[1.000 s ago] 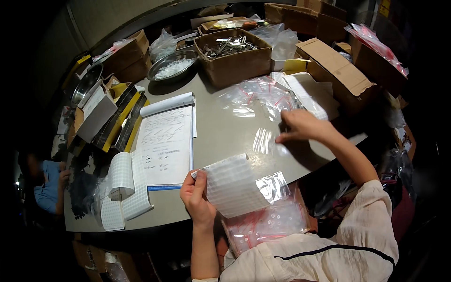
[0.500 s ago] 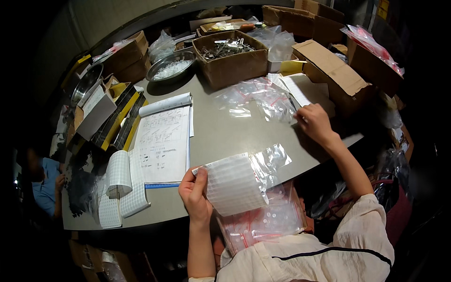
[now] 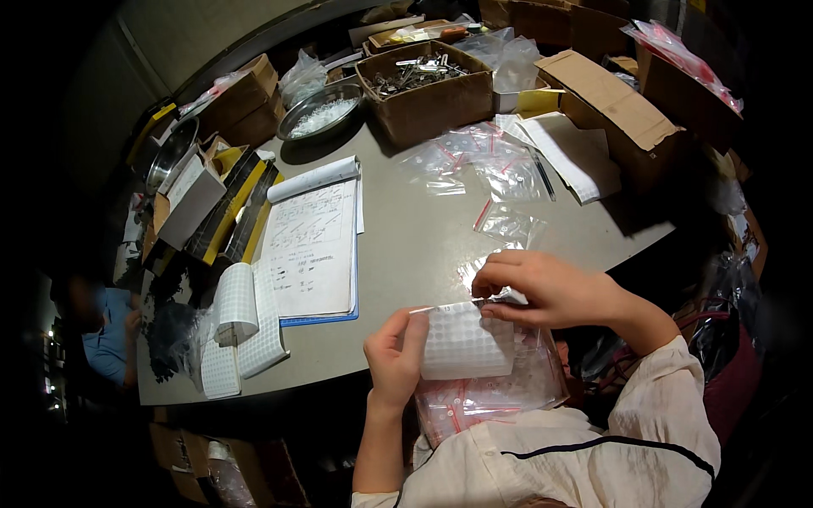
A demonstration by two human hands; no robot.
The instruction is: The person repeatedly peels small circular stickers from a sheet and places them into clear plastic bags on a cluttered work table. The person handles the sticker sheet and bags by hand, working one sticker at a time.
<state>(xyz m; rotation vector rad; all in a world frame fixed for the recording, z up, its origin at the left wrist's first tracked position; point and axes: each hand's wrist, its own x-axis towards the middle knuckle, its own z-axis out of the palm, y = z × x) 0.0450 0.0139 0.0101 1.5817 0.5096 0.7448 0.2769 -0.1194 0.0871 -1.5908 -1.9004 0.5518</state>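
Note:
My left hand (image 3: 396, 356) pinches the left corner of a white sheet of round stickers (image 3: 461, 343), which hangs just past the table's near edge. At the sheet's upper right edge, the thumb and fingers of my right hand (image 3: 546, 289) are closed on it; whether a single sticker is between the fingertips cannot be made out. Part of a clear bag (image 3: 467, 273) shows beside the right fingertips. Further off lies a small clear zip bag with a red strip (image 3: 511, 224). Below the sheet, a box holds more red-striped zip bags (image 3: 457, 411).
More zip bags (image 3: 500, 161) lie near a pen (image 3: 543, 175) and papers (image 3: 567, 157). A notepad on a blue clipboard (image 3: 309, 254) and folded sticker sheets (image 3: 237, 326) are at left. Behind stand a carton of metal parts (image 3: 432, 106) and a steel bowl (image 3: 320, 123). Another person (image 3: 106, 330) is far left.
My right hand has come back from the zip bags at far right to the sticker sheet's edge. The sheet now looks shorter, its top tilted. The whole view has shifted slightly.

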